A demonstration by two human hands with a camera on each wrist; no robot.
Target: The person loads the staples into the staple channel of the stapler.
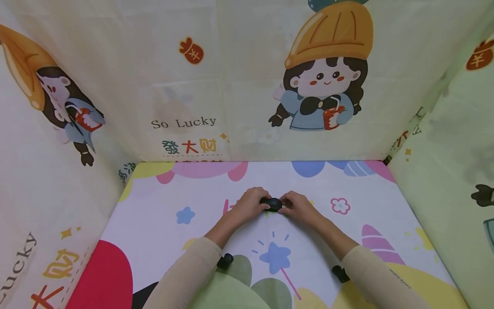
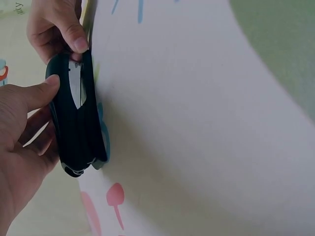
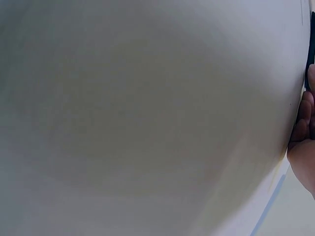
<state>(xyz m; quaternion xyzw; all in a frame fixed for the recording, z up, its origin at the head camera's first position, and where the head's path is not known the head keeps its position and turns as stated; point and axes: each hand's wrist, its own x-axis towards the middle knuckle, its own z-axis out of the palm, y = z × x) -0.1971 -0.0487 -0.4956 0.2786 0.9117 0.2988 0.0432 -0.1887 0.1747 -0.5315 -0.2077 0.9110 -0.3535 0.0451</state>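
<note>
A small black stapler (image 1: 274, 204) with a rounded top is between both hands, over the middle of the white patterned table cover. In the left wrist view its long side shows, with a silver metal strip (image 2: 75, 83) in the tapering gap. My left hand (image 1: 251, 202) grips the stapler's left part, thumb laid on its body and fingers behind. At the opposite end, the right hand (image 1: 299, 207) pinches the tip between thumb and fingers, close to the metal strip. Only a dark sliver of the stapler appears at the right wrist view's edge, beside the right hand's fingers (image 3: 306, 110).
The table cover (image 1: 308, 240) carries printed stars, flowers and colored shapes. Printed cloth walls (image 1: 247, 107) stand at the back and on both sides. Small black devices (image 1: 225, 261) sit by each forearm, below the beige sleeves (image 1: 189, 266).
</note>
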